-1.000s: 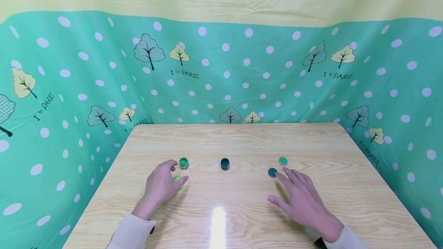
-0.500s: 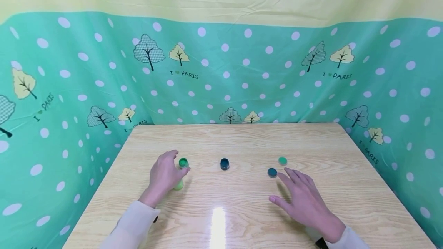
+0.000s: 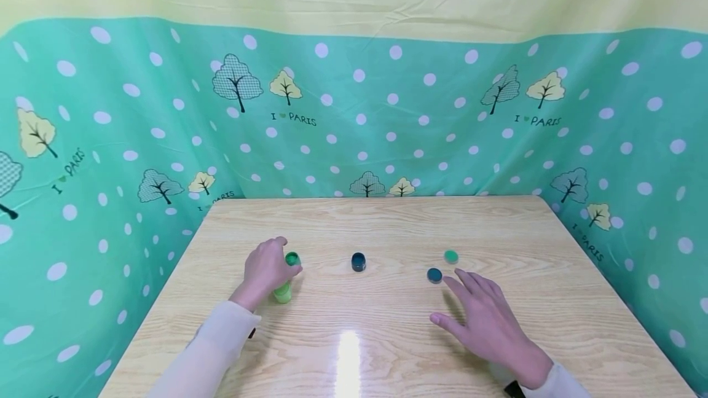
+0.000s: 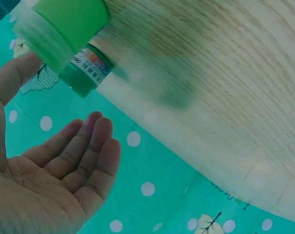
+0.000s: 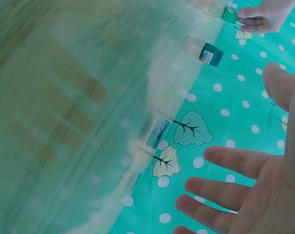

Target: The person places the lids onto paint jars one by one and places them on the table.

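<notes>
From where I stand, the person's left hand (image 3: 267,270) arches over the left part of the table (image 3: 387,226); its grip is spread, thumb to one side and fingers to the other of a small green jar (image 3: 292,258), which stands upright in the gap; the left wrist view shows the four fingertips apart from that jar; a light green jar (image 3: 283,293) stands nearer the person, just beside the base of the thumb, and whether the two touch I cannot tell; a dark blue jar (image 3: 358,262) stands upright farther right, well apart from both hands.

The right hand (image 3: 487,318) hangs over the right part of the table, its grip spread too, with the fingers fanned; its index fingertip is just beside a dark blue lid (image 3: 434,275) lying flat; a green lid (image 3: 451,257) lies a little farther back, near the first; behind the table hangs a green cloth (image 3: 332,140) with white dots and printed trees.
</notes>
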### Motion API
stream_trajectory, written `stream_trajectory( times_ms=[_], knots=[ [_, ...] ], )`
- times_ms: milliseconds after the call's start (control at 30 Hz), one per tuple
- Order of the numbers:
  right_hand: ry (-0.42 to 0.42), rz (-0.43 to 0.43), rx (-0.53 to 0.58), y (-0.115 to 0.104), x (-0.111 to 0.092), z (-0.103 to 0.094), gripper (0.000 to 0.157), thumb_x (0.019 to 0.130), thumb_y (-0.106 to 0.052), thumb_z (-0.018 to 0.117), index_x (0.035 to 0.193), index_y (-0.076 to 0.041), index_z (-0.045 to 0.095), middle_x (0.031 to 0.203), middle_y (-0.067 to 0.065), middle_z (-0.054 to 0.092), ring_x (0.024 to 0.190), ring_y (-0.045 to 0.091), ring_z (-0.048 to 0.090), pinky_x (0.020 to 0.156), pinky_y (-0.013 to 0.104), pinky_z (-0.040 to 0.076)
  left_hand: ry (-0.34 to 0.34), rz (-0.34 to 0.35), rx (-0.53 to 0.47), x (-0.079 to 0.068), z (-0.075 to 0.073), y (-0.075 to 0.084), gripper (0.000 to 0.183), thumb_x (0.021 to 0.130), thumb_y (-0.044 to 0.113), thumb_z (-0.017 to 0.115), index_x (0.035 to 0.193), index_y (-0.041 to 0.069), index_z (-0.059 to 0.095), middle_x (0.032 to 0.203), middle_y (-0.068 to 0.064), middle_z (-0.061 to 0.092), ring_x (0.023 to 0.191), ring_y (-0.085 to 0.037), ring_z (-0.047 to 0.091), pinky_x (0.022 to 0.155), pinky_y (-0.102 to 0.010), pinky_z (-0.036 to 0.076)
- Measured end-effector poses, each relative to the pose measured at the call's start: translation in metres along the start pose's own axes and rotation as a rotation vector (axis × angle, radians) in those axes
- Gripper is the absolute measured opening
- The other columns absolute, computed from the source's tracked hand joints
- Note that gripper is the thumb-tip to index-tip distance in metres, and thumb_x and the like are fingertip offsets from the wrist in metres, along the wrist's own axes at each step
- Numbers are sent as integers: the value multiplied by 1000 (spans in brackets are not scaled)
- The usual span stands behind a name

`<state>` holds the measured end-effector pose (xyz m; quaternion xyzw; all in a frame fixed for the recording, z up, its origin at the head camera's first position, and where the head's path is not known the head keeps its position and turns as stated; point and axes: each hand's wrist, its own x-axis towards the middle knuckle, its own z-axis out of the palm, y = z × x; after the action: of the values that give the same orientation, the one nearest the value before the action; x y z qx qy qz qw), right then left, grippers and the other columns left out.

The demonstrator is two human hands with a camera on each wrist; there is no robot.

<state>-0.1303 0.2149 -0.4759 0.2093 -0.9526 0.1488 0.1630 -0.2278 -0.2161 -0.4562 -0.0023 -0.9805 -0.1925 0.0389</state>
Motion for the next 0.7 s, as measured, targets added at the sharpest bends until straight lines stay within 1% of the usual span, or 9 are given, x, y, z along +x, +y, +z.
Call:
stream_trajectory(
  times_ms=[133,267,367,467,700],
  knots=[
    [-5,2,3,-1,0,0,76,89,-61,70,138,-4,61,142,29,55,128,51,51,104,68,35,-57,-19,-1,6,4,-4,69,78,28,89,132,-5,61,119,-24,68,87,-29,64,68,-40,53],
    [-14,11,7,-1,1,0,77,89,-62,70,138,-4,61,143,29,54,129,50,50,104,67,34,-99,-44,-16,12,7,-8,66,77,22,87,132,-4,61,116,-21,69,81,-25,62,64,-37,51],
    [-20,15,7,-1,1,0,77,89,-62,70,139,-4,61,144,28,54,130,50,50,105,67,34,-112,-58,-26,14,9,-10,63,75,18,86,130,-3,63,113,-19,70,81,-25,62,66,-39,52],
    [-20,14,8,0,2,0,77,89,-62,70,139,-4,61,144,28,54,130,50,50,105,67,34,-111,-58,-26,16,11,-12,58,74,16,86,126,-2,65,109,-17,70,83,-25,63,67,-40,53],
    [-18,12,16,-1,2,0,77,89,-62,70,139,-4,61,143,28,54,130,50,50,105,67,33,-123,-63,-40,18,14,-16,49,76,18,88,118,0,70,106,-14,70,87,-25,64,70,-42,55]
  ],
)
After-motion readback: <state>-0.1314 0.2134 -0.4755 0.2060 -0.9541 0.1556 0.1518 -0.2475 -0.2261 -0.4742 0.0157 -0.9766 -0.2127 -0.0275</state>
